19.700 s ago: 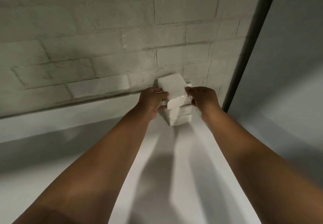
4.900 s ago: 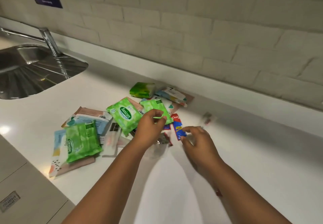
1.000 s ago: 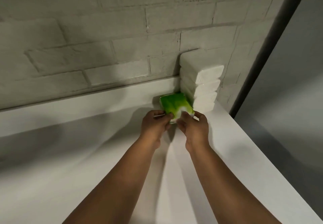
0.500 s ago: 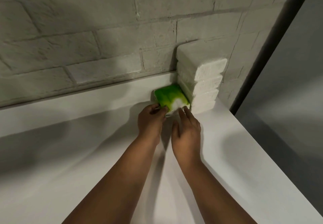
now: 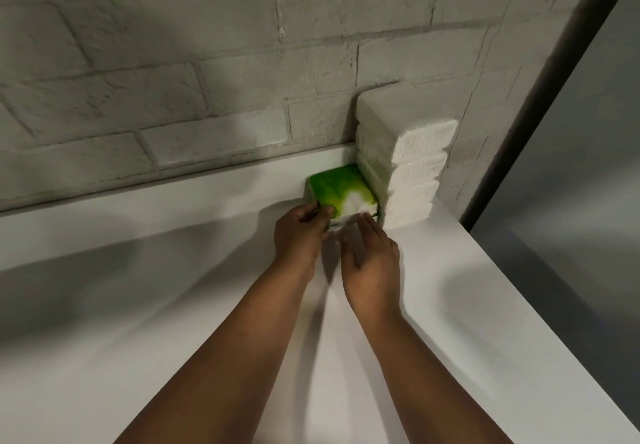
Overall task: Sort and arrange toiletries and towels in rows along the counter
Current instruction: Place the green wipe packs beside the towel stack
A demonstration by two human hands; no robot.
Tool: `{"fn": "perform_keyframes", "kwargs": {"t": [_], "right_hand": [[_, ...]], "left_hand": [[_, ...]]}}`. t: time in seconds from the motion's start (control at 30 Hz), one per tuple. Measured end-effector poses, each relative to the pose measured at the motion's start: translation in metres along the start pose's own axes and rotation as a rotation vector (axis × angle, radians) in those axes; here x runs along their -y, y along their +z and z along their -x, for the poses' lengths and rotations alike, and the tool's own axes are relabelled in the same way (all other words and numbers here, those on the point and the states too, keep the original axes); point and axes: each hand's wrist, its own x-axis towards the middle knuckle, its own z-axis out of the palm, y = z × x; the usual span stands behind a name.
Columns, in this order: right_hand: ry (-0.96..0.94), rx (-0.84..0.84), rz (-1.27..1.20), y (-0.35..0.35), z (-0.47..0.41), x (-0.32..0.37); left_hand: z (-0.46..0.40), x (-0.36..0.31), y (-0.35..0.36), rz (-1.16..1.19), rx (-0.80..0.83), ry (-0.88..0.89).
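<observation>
A green and white tissue pack (image 5: 341, 190) lies on the white counter (image 5: 173, 305) against the back ledge, right beside a tall stack of white wrapped tissue packs (image 5: 401, 163) in the corner. My left hand (image 5: 299, 235) pinches the green pack's near left corner with curled fingers. My right hand (image 5: 372, 260) lies beside it with straight fingers, its fingertips touching the pack's near edge. The lower front of the green pack is hidden behind my hands.
A grey brick wall (image 5: 207, 62) rises behind the counter. The counter's right edge (image 5: 540, 305) runs diagonally toward me, with a dark vertical post (image 5: 540, 97) and a grey wall beyond it.
The green pack has been pushed back against the ledge beside the white stack. My right hand has let go of it and its fingers have straightened; my left hand still holds the corner.
</observation>
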Motion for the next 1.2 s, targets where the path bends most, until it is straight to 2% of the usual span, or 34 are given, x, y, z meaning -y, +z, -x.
{"fn": "perform_keyframes", "kwargs": {"t": [0.17,0.4,0.53,0.77,1.2], "right_hand": [[0.032,-0.021,-0.024,-0.007,0.005,0.004],[0.119,0.071,-0.104,-0.016,0.03,0.024],[0.126,0.202,-0.174,-0.018,0.056,0.047],[0.069,0.442,-0.261,-0.013,0.089,0.105],[-0.009,0.676,-0.399,0.035,0.147,0.218]], "left_hand": [[0.01,-0.008,-0.008,-0.105,-0.04,0.005],[0.053,-0.016,-0.048,-0.246,-0.016,-0.01],[0.083,-0.019,-0.093,-0.348,-0.039,0.084],[0.128,-0.028,-0.175,-0.395,-0.188,0.156],[0.186,-0.043,-0.311,-0.458,-0.32,0.183]]}}
